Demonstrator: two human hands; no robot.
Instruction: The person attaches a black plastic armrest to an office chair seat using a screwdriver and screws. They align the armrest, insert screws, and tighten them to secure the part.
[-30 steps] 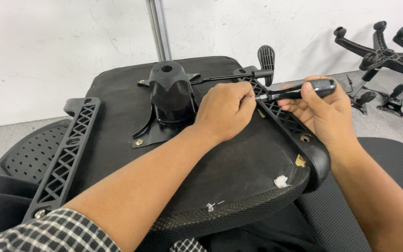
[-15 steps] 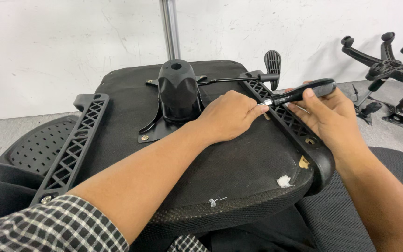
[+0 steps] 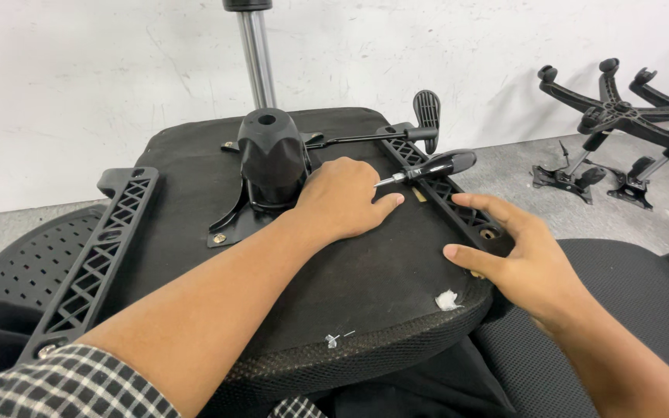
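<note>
Hands (image 3: 342,201) on matte seat underside (image 3: 365,286)

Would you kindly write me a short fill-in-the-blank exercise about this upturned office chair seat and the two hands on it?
1. The left hand touches the ____ shaft of the black-handled screwdriver.
2. The right hand rests open on the seat's ____ edge.
3. The black plastic tilt mechanism sits on the seat's ____.
4. Black star-shaped chair bases stand against the ____ wall.

Missing words: metal; right; underside; white
</note>
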